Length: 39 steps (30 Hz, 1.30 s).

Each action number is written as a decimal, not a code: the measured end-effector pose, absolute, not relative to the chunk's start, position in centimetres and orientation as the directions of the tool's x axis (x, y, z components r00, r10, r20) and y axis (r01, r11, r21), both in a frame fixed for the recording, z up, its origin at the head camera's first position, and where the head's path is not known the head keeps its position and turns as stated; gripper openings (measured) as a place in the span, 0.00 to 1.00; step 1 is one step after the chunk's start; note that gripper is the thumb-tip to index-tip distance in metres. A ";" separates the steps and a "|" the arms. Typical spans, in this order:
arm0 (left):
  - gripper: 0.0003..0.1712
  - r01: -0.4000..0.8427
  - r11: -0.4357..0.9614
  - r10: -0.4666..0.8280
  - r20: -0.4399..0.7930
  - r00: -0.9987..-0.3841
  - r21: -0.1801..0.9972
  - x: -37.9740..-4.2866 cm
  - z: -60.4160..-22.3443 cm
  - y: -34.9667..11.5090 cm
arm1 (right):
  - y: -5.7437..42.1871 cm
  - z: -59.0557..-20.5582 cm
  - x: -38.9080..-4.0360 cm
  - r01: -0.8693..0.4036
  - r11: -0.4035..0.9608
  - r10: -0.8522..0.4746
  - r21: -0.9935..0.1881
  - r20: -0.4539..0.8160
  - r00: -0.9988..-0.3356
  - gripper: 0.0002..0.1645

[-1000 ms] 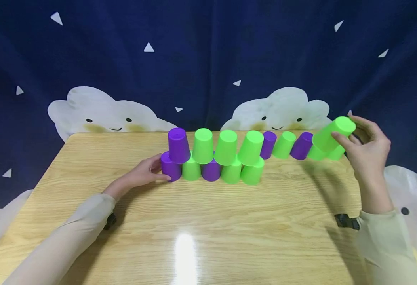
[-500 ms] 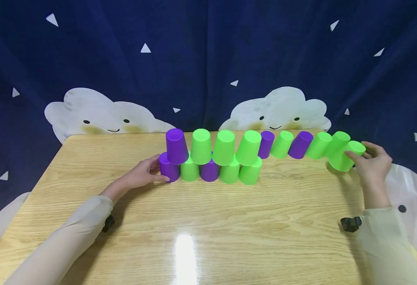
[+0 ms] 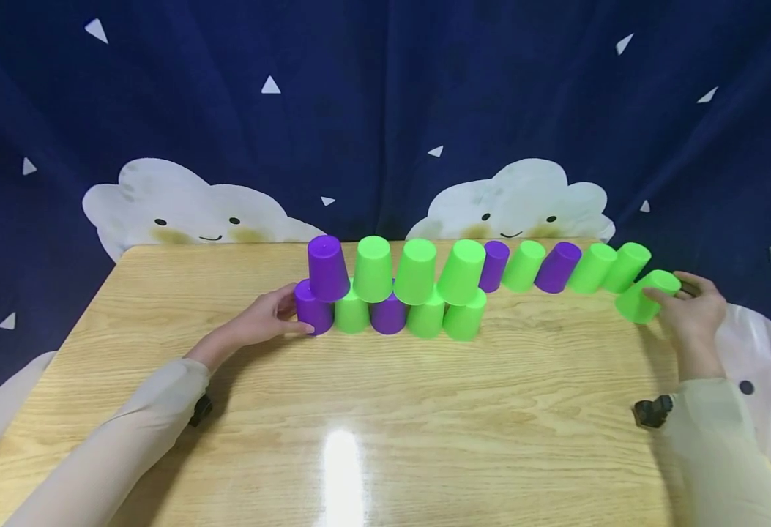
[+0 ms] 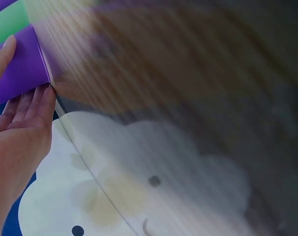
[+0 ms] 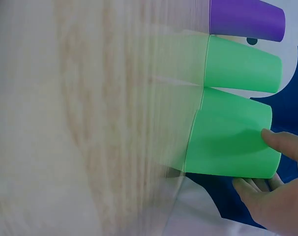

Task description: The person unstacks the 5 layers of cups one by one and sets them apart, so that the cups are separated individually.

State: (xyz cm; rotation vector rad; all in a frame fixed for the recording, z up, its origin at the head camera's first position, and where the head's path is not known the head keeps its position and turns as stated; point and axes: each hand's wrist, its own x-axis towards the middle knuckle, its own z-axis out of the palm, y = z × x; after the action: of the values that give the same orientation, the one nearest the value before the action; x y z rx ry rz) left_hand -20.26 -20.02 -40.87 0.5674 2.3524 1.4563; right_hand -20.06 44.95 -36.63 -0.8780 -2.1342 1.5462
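My left hand (image 3: 261, 319) holds the purple cup (image 3: 313, 311) at the left end of a bottom row. In the left wrist view its thumb lies on one side of that purple cup (image 4: 22, 66) and its fingers on the other. An upper row stands on this one, with a purple cup (image 3: 328, 269) at its left and green cups (image 3: 373, 269) beside it. At the table's right edge my right hand (image 3: 693, 311) grips an upside-down green cup (image 3: 641, 298). Its thumb is near the base of the green cup (image 5: 232, 142) in the right wrist view.
Behind to the right, a row of upside-down cups runs along the far edge, including a purple cup (image 3: 558, 268) and a green cup (image 3: 627, 268). The wooden table (image 3: 425, 417) ends at a dark blue curtain (image 3: 359, 110) with clouds.
My right hand has brought the green cup down from above the back row to the table's right edge, in front of that row. The left hand stays at its purple cup.
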 end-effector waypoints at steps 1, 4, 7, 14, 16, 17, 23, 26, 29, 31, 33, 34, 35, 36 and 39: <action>0.47 0.164 0.402 0.488 -0.060 -0.871 0.901 -20.3 -40.9 -20.0 | 45.0 -36.7 -20.0 0.275 0.211 0.668 -0.938 -0.067 -0.741 0.26; 0.47 0.164 0.402 0.492 -0.061 -0.868 0.901 -20.2 -40.9 -20.0 | 45.2 -36.8 -19.9 0.297 0.235 0.669 -0.925 -0.068 -0.740 0.27; 0.47 0.166 0.403 0.492 -0.060 -0.869 0.900 -20.2 -40.9 -19.9 | 45.4 -36.8 -19.7 0.327 0.275 0.661 -0.904 -0.069 -0.747 0.34; 0.48 0.166 0.425 0.479 -0.066 -0.875 0.890 -20.1 -40.7 -20.2 | 44.6 -35.3 -19.3 0.262 0.292 0.638 -0.920 -0.017 -0.770 0.42; 0.48 0.166 0.430 0.479 -0.068 -0.875 0.888 -20.1 -40.7 -20.2 | 44.0 -34.7 -19.0 0.202 0.275 0.616 -0.940 0.011 -0.787 0.41; 0.48 0.166 0.431 0.479 -0.069 -0.875 0.887 -20.2 -40.7 -20.2 | 43.7 -34.3 -18.8 0.173 0.271 0.597 -0.947 0.024 -0.802 0.41; 0.47 0.169 0.425 0.482 -0.064 -0.874 0.889 -20.2 -40.8 -20.1 | 40.0 -32.3 -18.4 0.043 0.329 0.490 -0.943 0.132 -0.862 0.38; 0.48 0.168 0.425 0.481 -0.064 -0.875 0.890 -20.2 -41.0 -20.0 | 37.7 -31.5 -18.5 -0.012 0.424 0.429 -0.906 0.213 -0.878 0.36; 0.49 0.166 0.431 0.477 -0.068 -0.876 0.887 -20.1 -41.1 -20.1 | 35.3 -30.9 -18.8 -0.112 0.478 0.337 -0.871 0.300 -0.892 0.34; 0.49 0.162 0.432 0.474 -0.070 -0.878 0.887 -20.2 -41.2 -20.1 | 33.7 -30.6 -18.8 -0.203 0.455 0.270 -0.867 0.352 -0.896 0.33; 0.49 0.164 0.431 0.473 -0.068 -0.878 0.887 -20.2 -41.1 -20.1 | 32.0 -30.4 -18.9 -0.300 0.395 0.194 -0.869 0.397 -0.897 0.32; 0.49 0.166 0.429 0.475 -0.065 -0.877 0.888 -20.2 -41.1 -20.1 | 31.2 -30.3 -18.8 -0.338 0.359 0.154 -0.870 0.412 -0.898 0.32; 0.49 0.168 0.427 0.477 -0.064 -0.877 0.888 -20.2 -41.1 -20.1 | 30.3 -30.2 -18.8 -0.367 0.327 0.116 -0.871 0.423 -0.899 0.32; 0.49 0.170 0.426 0.478 -0.062 -0.876 0.889 -20.2 -41.1 -20.1 | 29.5 -30.1 -18.7 -0.390 0.298 0.080 -0.871 0.430 -0.899 0.32; 0.49 0.175 0.427 0.477 -0.057 -0.877 0.887 -20.2 -41.0 -20.1 | 26.8 -29.9 -18.5 -0.427 0.268 -0.034 -0.864 0.435 -0.900 0.32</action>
State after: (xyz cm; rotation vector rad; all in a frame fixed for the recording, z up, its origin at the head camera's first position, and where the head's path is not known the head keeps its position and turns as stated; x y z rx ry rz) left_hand -20.16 -20.05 -41.02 0.5629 2.3853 1.4298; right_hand -18.50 26.85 -29.92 0.4217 -2.2146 1.6691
